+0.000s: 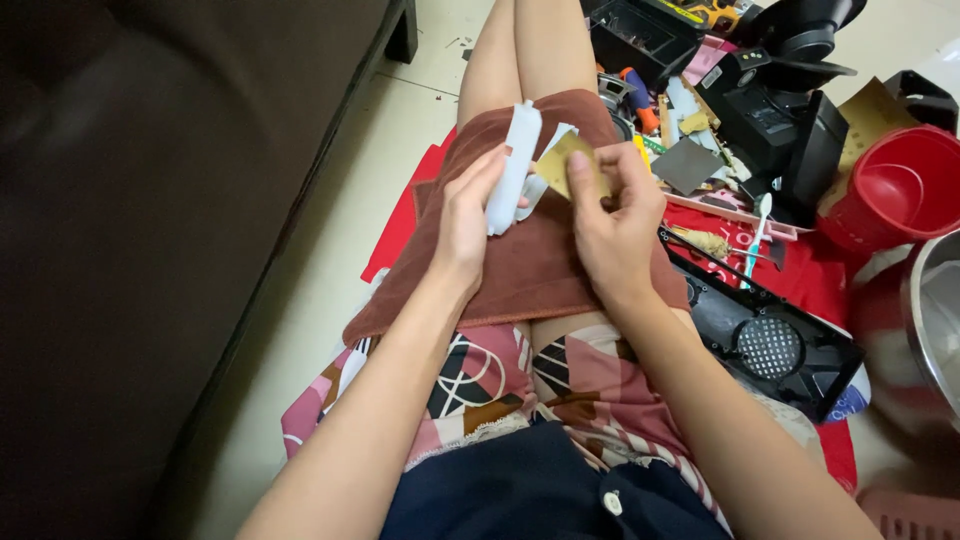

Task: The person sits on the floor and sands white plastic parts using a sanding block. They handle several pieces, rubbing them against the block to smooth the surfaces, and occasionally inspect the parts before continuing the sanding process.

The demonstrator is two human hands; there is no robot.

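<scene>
**Two hands, one white plastic piece, one scrap of sandpaper**

Two sets of fingers doing all the work here. The left hand [468,215] is curled round a white plastic part [515,165], thumb on the near side and fingers wrapped behind, so it's a proper grasp and not just resting. The right hand [612,225] pinches a small tan sheet of sandpaper [568,160], thumb pressed flat on top of it, the other fingers bunched underneath.

The bit that matters: the white part's long axis runs nearly straight up and down in the head view, tipped a little to the right at the top, and the sandpaper sits just to its right, touching or very nearly touching its edge. Can't quite tell which. So the paper meets the part from the right-hand side, across its length.

The part looks smooth, matte, slim and rounded at the top end. The paper looks stiff and gritty with a slightly curled corner.

Both hands hover over a brown towel [520,265] spread on the lap, soft and fuzzy. Off to the right on the floor: a black plastic grille panel [770,345], a red bucket [900,190], and a jumble of black housings and tools on a red mat [410,215].
</scene>
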